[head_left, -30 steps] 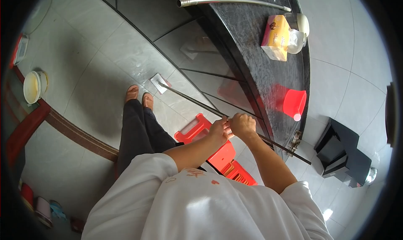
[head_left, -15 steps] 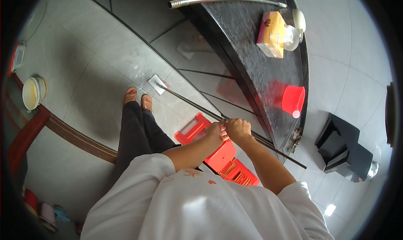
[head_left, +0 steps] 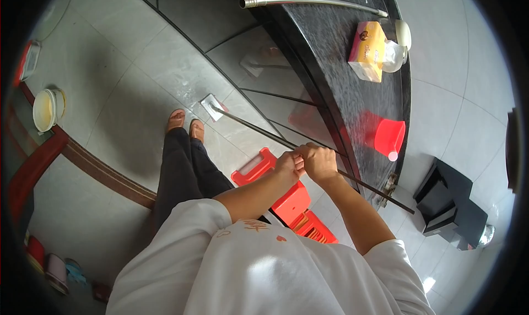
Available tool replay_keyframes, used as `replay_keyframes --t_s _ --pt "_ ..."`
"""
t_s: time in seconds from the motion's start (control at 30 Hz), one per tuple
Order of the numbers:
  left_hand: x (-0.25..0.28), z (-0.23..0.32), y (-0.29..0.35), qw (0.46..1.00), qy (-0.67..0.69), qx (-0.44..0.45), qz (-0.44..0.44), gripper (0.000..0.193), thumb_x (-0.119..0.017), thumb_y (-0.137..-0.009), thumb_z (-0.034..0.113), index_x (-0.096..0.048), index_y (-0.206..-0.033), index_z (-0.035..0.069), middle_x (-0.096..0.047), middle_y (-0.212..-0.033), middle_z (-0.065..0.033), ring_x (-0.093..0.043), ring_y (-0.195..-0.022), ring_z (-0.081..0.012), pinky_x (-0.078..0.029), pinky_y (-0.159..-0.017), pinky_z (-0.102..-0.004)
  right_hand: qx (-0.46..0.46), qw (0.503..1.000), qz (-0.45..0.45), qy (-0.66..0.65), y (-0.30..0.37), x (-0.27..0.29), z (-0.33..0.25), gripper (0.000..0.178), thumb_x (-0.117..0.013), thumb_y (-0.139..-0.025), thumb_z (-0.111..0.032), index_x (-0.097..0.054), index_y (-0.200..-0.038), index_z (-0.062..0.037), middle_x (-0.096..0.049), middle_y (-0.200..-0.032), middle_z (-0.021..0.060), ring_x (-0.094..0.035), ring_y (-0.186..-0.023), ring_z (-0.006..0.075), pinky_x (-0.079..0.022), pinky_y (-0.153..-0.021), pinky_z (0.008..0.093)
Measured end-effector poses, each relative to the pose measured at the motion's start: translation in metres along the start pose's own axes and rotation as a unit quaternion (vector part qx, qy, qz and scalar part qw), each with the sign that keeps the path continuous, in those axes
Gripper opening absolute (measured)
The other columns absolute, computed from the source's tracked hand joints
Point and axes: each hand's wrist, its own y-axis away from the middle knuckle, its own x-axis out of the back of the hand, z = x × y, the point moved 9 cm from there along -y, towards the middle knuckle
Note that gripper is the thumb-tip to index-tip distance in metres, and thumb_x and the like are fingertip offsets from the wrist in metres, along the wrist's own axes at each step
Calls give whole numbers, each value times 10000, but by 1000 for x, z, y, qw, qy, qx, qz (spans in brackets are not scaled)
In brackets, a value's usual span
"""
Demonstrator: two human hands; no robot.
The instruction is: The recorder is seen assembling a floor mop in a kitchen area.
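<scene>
A long-handled scrubber with a thin dark pole (head_left: 259,130) runs slantwise from the floor past my hands. Its small pale rectangular head (head_left: 211,107) lies on the tiles just beyond my feet, near the dark cabinet front. My right hand (head_left: 320,162) is wrapped round the pole. Right beside it, my left hand (head_left: 290,167) is closed with curled fingers at the same stretch of pole. The handle's free end sticks out past my right forearm. Below my hands stands a red plastic stool or chair (head_left: 292,204), partly hidden by my left arm.
On the dark stone counter (head_left: 336,56) at right sit a tissue box (head_left: 367,50), a red container (head_left: 389,137) and a curved metal tube (head_left: 314,2). A white bucket (head_left: 45,110) stands at left by a red-brown chair frame (head_left: 41,169). A black angular object (head_left: 449,202) is at far right.
The whole view has shifted slightly, so the counter and its things sit a little further right and lower. My hands keep their closed grip, and the scrubber head stays near the cabinet.
</scene>
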Motion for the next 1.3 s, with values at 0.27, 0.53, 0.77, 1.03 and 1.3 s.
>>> replay_keyframes --t_s 0.27,0.53,0.77,1.03,1.3 --pt "-11 -1 13 1000 14 20 16 173 -431 -943 207 -552 -919 87 -588 -975 -26 -565 -925 -151 -435 -893 -352 -136 991 -11 -1 -8 -3 13 64 -581 -762 -168 -624 -767 -120 -656 -802 82 -651 -761 286 -516 -651 388" --pt "-20 2 3 999 11 2 -36 153 -444 -946 193 -557 -931 92 -604 -866 -9 -581 -859 -153 -449 -877 -350 -230 964 -125 -55 -21 -5 34 214 -604 -795 -202 -622 -937 -42 -652 -960 149 -640 -920 311 -522 -764 391" --pt "-31 25 -7 999 7 -40 -17 130 -635 -849 213 -581 -838 95 -620 -862 -18 -608 -872 -166 -506 -855 -353 13 998 41 41 2 58 17 122 -592 -737 -112 -601 -855 -78 -650 -876 110 -655 -773 264 -539 -646 379" --pt "-30 17 -12 998 18 -58 14 119 -619 -860 119 -559 -832 19 -594 -828 -91 -615 -722 -171 -583 -680 -273 -144 982 -47 112 -11 48 57 97 -595 -734 -117 -631 -812 -72 -643 -742 77 -650 -698 271 -524 -630 381" --pt "-33 46 4 992 -7 -119 41 153 -589 -885 144 -545 -876 -3 -570 -889 -112 -595 -792 -183 -563 -734 -247 115 961 188 -165 73 72 -24 78 -609 -779 -79 -600 -824 -16 -601 -717 98 -575 -577 264 -493 -560 329"
